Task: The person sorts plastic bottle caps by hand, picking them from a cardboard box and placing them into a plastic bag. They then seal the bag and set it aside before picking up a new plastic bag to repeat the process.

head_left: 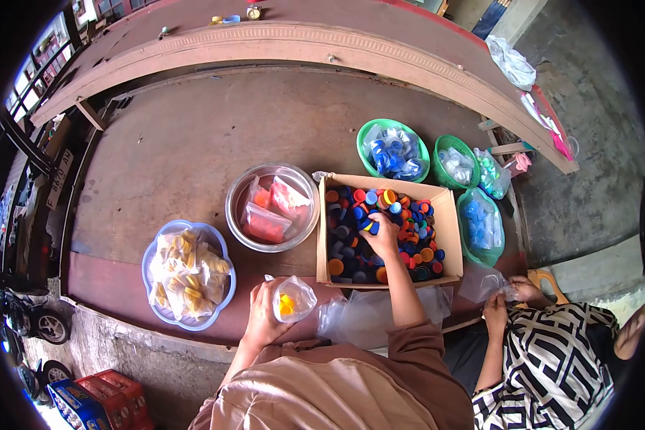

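Observation:
My left hand [261,320] is closed round the side of a clear plastic bag [305,295], whose mouth gapes upward. Yellow bottle caps [287,304] lie inside that bag. Over the cardboard box [448,236], my right hand [383,233] has its fingers curled round blue and yellow bottle caps [370,225]. Loose caps in blue, red, orange and black [416,236] fill the box. Flat clear bags [358,315] are spread in front of it, partly under my right forearm.
Bagged yellow caps fill a light-blue basket [231,287]; a metal bowl [231,208] holds bagged red ones. Green baskets [362,136] with bagged caps stand behind and right of the box. A raised wooden ledge [265,32] crosses the back. At right, another person's hands [496,313] handle a clear bag.

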Action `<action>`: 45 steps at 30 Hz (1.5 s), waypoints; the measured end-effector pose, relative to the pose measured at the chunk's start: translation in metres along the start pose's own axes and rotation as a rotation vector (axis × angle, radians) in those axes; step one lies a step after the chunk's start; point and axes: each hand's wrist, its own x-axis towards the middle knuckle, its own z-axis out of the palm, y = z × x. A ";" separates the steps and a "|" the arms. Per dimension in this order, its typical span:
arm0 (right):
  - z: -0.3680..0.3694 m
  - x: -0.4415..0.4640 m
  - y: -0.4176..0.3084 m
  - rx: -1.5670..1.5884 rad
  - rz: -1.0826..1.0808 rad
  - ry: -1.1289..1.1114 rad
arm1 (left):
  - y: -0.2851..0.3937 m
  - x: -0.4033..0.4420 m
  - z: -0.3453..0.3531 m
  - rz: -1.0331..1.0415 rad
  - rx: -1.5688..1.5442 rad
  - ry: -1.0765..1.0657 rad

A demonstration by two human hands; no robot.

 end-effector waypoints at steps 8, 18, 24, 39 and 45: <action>-0.020 -0.007 0.008 0.045 -0.073 0.371 | -0.001 -0.015 -0.003 -0.013 0.000 0.051; -0.044 -0.057 -0.095 1.066 0.146 0.279 | 0.004 -0.022 0.007 0.011 0.000 0.024; -0.044 -0.109 -0.174 0.436 -0.496 -0.293 | 0.012 -0.021 0.012 0.012 0.000 -0.003; 0.009 0.023 -0.054 -0.078 -0.424 -0.164 | 0.008 -0.027 0.009 -0.030 -0.001 0.019; 0.042 0.038 -0.065 -0.485 -0.290 -0.331 | 0.010 -0.023 0.007 -0.093 0.001 0.045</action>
